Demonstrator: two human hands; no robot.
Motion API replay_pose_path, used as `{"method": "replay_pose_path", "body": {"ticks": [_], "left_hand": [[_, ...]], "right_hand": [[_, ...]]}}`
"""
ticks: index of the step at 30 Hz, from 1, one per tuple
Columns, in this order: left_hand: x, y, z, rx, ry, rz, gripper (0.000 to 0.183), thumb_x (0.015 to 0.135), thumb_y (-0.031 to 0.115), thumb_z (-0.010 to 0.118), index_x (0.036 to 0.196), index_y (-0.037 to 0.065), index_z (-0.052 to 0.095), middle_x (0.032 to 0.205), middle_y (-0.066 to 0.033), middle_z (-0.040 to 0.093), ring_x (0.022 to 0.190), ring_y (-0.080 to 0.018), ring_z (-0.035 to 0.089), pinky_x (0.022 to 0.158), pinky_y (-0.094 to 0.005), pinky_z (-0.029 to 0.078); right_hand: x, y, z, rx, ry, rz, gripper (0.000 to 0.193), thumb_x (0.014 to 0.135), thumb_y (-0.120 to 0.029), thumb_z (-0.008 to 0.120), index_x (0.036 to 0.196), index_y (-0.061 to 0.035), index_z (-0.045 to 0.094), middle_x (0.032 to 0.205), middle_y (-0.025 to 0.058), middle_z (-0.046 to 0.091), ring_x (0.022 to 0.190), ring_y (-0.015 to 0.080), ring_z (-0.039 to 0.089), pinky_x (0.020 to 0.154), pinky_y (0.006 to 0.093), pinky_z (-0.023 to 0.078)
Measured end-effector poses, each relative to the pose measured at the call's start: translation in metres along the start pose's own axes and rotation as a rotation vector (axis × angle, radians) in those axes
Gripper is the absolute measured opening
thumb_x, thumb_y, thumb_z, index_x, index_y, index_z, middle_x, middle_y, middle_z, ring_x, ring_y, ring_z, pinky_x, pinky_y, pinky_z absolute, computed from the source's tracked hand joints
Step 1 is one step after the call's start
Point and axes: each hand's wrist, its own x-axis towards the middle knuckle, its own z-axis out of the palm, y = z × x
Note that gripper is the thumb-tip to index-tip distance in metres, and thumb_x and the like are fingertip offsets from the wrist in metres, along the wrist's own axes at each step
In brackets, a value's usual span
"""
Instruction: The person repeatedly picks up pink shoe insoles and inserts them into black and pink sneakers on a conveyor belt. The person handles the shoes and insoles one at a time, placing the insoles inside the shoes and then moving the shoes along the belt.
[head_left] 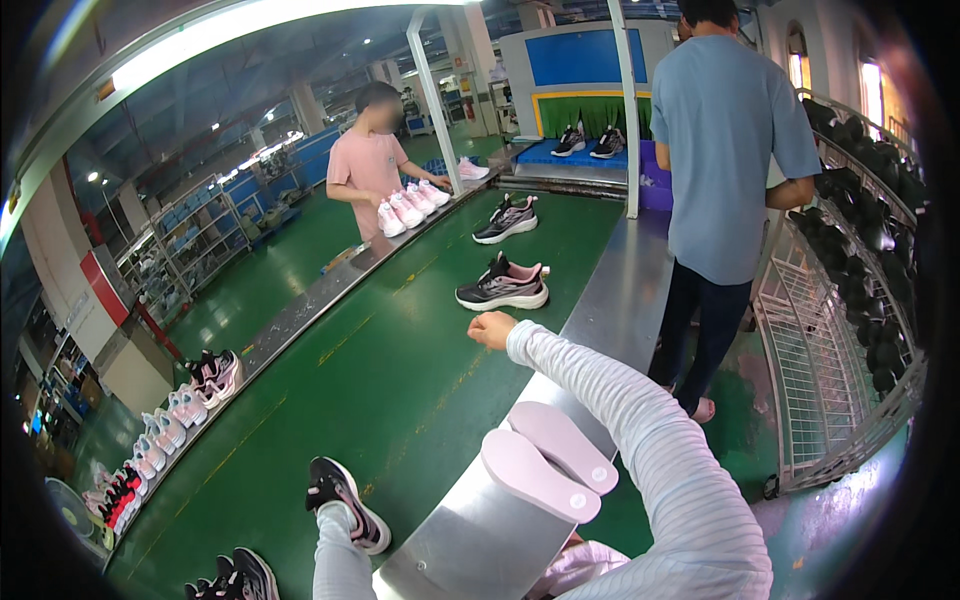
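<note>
My right hand [490, 330] reaches over the green conveyor belt [300, 400], fingers curled together with nothing visible in them. Just beyond it is a grey-and-black sneaker [503, 288] with pink lining and a white sole, not visibly touched. Farther along stands a similar sneaker [506, 221]. At the lower left, my left sleeve [340, 560] ends against a black sneaker [350, 500]; the hand itself is hidden, so its grip cannot be made out. Two pale pink insoles [540, 460] lie side by side on the metal ledge [450, 530] before me.
More black sneakers [240, 578] sit at the lower left. A row of sneakers [165, 430] lines the belt's left rim. Across stands a person in pink [370, 160] by white-pink sneakers [412, 207]. Another person in blue [725, 150] stands right, beside a wire rack [820, 350].
</note>
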Motion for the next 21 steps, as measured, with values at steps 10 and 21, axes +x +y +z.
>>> {"method": "replay_pose_path", "body": {"ticks": [10, 21], "left_hand": [[-0.044, -0.005, 0.013, 0.019, -0.072, 0.032, 0.029, 0.075, 0.028, 0.047, 0.093, 0.008, 0.057, 0.091, -0.0183, 0.057, 0.085, -0.0315, 0.054, 0.075, -0.0372, 0.043], [-0.055, 0.017, 0.015, 0.056, -0.052, -0.011, 0.031, 0.073, 0.033, 0.049, 0.091, 0.009, 0.058, 0.091, -0.017, 0.058, 0.085, -0.0313, 0.054, 0.074, -0.0375, 0.043]], "right_hand": [[0.088, 0.155, -0.016, -0.424, 0.464, 0.355, 0.045, 0.076, -0.015, 0.045, 0.12, -0.0086, 0.034, 0.114, 0.017, 0.045, 0.1, 0.033, 0.049, 0.084, 0.0399, 0.039], [0.099, 0.165, 0.011, -0.343, 0.289, 0.625, 0.034, 0.083, -0.017, 0.033, 0.114, -0.009, 0.045, 0.116, 0.0123, 0.045, 0.105, 0.0266, 0.047, 0.083, 0.0382, 0.041]]}}
